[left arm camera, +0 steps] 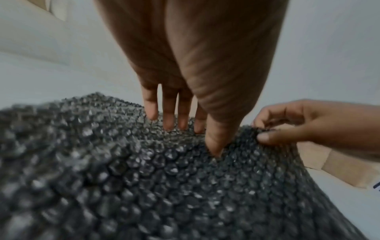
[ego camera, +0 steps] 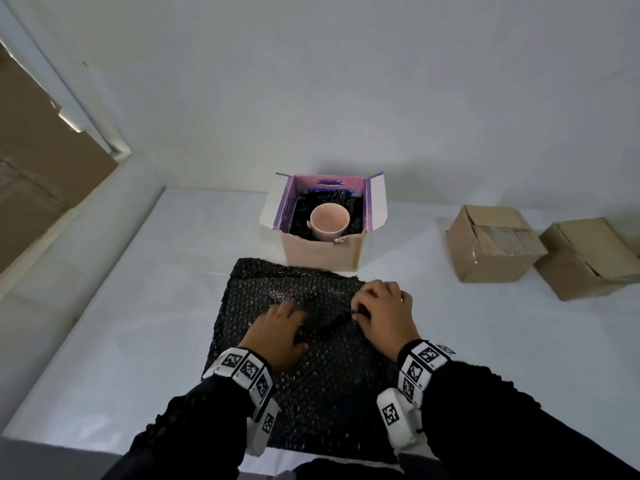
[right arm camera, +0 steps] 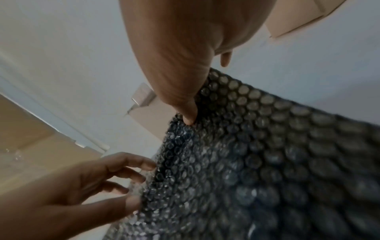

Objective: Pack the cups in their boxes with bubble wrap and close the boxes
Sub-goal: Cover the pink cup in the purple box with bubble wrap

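A sheet of black bubble wrap (ego camera: 322, 375) lies flat on the white table (ego camera: 138, 323) in front of me. My left hand (ego camera: 298, 323) presses its straight fingers (left arm camera: 168, 120) and thumb onto the wrap (left arm camera: 144, 186) near its middle. My right hand (ego camera: 360, 306) pinches a raised fold of the wrap (right arm camera: 267, 162) between thumb (left arm camera: 264, 137) and fingers, just right of the left hand (right arm camera: 141, 183). Beyond the sheet stands an open cardboard box (ego camera: 322, 252) with purple flaps. A pink cup (ego camera: 329, 221) sits upright in it on black bubble wrap lining (ego camera: 301, 209).
Two closed brown cardboard boxes (ego camera: 491, 244) (ego camera: 588, 258) sit at the right of the table. A pale wall runs behind the table. A brown panel (ego camera: 34, 133) stands past the table's left edge.
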A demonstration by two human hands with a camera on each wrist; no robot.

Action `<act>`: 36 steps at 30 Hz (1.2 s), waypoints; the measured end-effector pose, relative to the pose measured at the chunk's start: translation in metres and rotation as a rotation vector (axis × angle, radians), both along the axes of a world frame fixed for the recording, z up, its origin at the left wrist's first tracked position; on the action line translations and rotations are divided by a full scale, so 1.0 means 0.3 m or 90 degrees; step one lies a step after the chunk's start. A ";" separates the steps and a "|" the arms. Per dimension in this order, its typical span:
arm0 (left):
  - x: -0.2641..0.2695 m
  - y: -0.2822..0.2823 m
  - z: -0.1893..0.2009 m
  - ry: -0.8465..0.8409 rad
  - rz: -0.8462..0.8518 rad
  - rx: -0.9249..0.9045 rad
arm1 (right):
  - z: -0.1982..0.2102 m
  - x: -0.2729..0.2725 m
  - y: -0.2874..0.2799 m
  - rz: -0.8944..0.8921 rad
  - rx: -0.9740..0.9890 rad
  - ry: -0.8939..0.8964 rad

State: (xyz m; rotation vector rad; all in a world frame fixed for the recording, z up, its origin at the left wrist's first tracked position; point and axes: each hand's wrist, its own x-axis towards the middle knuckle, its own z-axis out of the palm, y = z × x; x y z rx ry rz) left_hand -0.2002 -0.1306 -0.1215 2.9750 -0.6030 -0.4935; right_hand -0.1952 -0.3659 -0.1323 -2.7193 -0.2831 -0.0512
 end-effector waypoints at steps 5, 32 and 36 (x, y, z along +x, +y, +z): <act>0.072 0.009 0.077 -0.168 -0.003 -0.070 | 0.117 0.044 0.021 0.051 0.312 0.059; 0.270 -0.131 0.459 -0.130 -0.082 -0.021 | 0.584 0.189 -0.189 0.092 -0.108 0.063; 0.250 -0.129 0.475 -0.171 -0.086 -0.096 | 0.600 0.214 -0.184 0.109 -0.034 0.080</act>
